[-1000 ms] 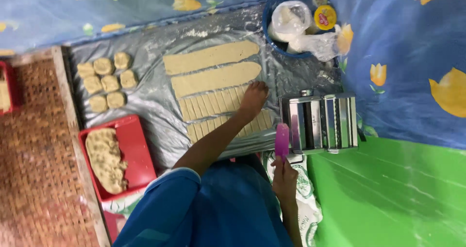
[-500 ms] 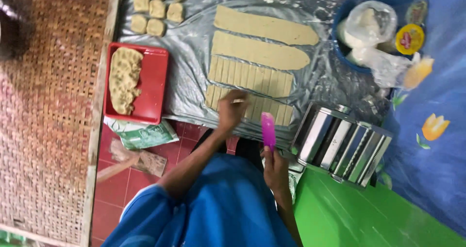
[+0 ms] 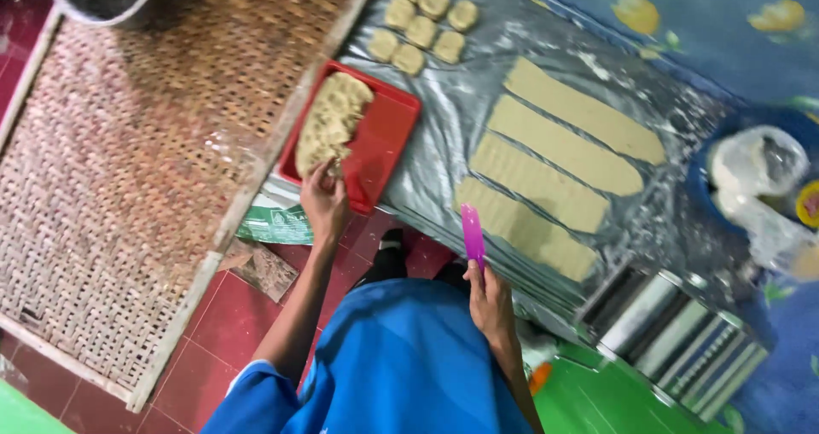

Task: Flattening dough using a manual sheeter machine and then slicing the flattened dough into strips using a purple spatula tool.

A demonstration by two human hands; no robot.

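The left hand [image 3: 324,202] pinches its fingers on the soft, crumbly dough lump [image 3: 331,120] in the red tray [image 3: 386,135] (best scooped from beneath), while the right hand [image 3: 490,302] clamps the stiff pink scraper [image 3: 472,236].

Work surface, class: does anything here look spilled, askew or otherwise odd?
Flour is smeared in loose patches over the grey plastic sheet beside the dough strips, and the red tray overhangs the sheet's edge at a tilt. Otherwise nothing stands out.
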